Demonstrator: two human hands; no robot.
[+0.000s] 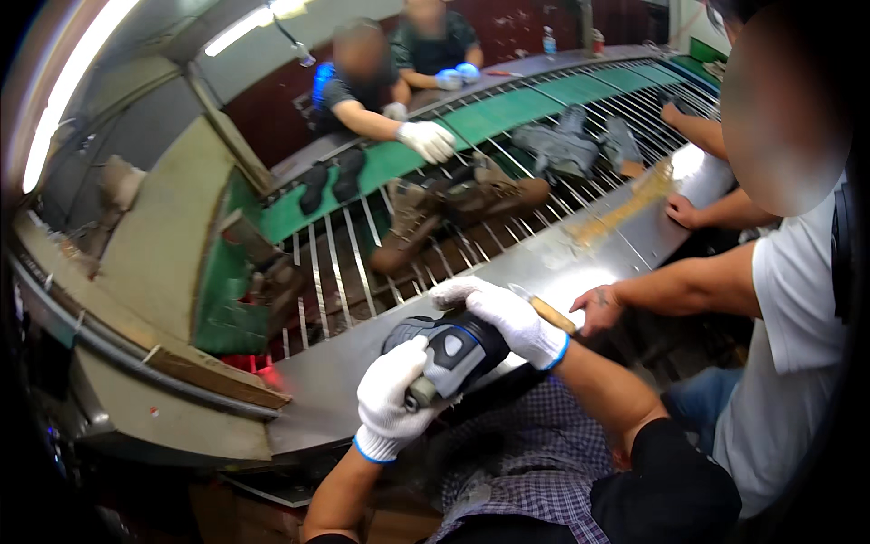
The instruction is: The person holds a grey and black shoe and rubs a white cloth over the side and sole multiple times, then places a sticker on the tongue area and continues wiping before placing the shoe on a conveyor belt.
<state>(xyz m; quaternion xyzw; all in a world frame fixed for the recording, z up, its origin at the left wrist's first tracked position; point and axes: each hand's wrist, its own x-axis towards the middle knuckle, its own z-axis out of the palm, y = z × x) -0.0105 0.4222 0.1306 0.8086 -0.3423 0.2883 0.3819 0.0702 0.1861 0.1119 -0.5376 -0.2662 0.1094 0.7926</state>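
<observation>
Green conveyor belt (489,113) under metal rods, tan boots (458,204), grey shoes (580,140), black soles (331,181), steel ledge (544,263) alongside

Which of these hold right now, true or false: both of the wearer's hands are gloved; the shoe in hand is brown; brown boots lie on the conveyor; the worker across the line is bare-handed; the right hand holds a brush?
1. Both hands are gloved: true; the left hand and right hand wear white gloves.
2. The shoe in hand is brown: false; the shoe is grey and dark blue.
3. Brown boots lie on the conveyor: true; brown boots lie on the conveyor rods.
4. The worker across is bare-handed: false; a white gloved hand reaches over.
5. The right hand holds a brush: true; a wooden-handled brush.
</observation>
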